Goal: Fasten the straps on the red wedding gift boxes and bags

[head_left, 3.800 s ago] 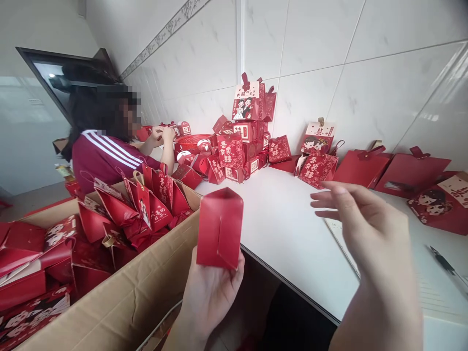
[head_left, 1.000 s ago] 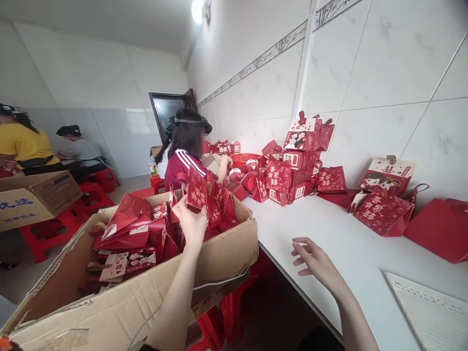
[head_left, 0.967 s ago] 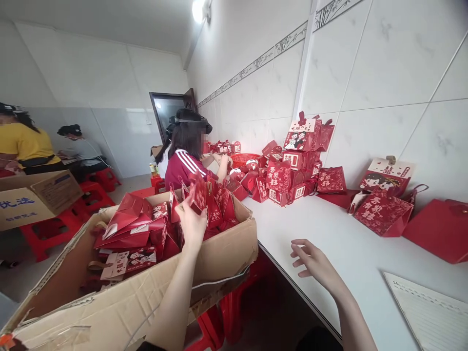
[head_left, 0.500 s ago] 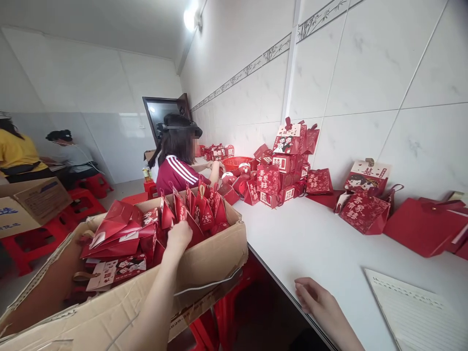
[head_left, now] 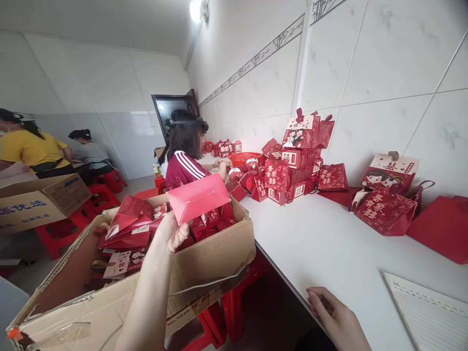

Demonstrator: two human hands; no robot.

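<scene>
Your left hand grips a red box, its flat side toward you, above the carton. Your right hand, loosely curled, is by the table's edge, perhaps touching it.

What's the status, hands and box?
Left hand holding red box over carton. Right hand by table edge, nothing visible in it. Other red boxes in carton below.

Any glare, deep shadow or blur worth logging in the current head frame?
Head view: the wall lamp burns out to white; the space beneath the white table is nearly black; the red gift box in the left hand shows no obvious smear.
</scene>
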